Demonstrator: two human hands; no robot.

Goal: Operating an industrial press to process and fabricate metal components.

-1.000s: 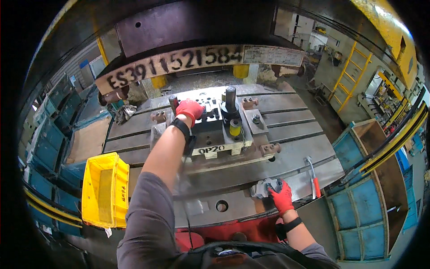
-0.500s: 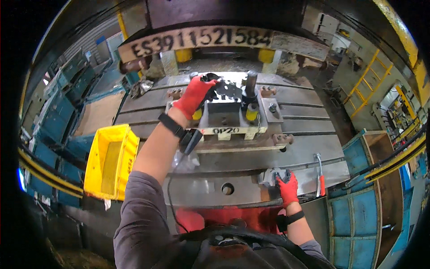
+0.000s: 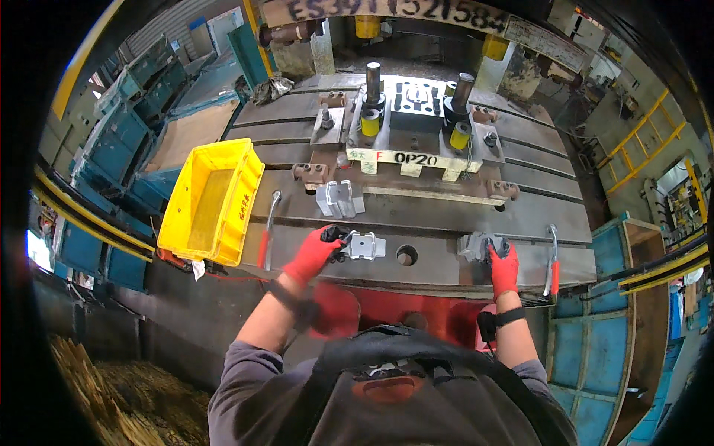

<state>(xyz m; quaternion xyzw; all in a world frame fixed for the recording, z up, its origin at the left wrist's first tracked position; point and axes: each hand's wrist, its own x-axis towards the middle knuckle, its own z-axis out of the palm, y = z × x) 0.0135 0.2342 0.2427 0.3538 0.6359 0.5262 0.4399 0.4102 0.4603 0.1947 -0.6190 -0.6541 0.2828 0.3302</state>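
My left hand (image 3: 316,249), in a red glove with black fingertips, is at the left edge of a small formed metal bracket (image 3: 366,246) on the press bed. Its fingers look parted, and I see nothing held in them. My right hand (image 3: 503,262), gloved the same way, has its fingers closed at the right side of a grey metal part (image 3: 474,247) near the front edge. Further back stands another group of grey metal brackets (image 3: 341,199). Behind them is the stamping die (image 3: 418,123), with a bright patterned top face between two dark guide posts.
A yellow plastic bin (image 3: 212,201) stands at the left. Red-handled tools lie on the bed, one at the left (image 3: 268,234) and one at the right (image 3: 552,260). Clamp blocks (image 3: 311,174) flank the die. A blue rack (image 3: 595,349) is at the right.
My left hand has come down from the die's top to the bracket at the front of the bed. My right hand stays at the grey part. The view has shifted.
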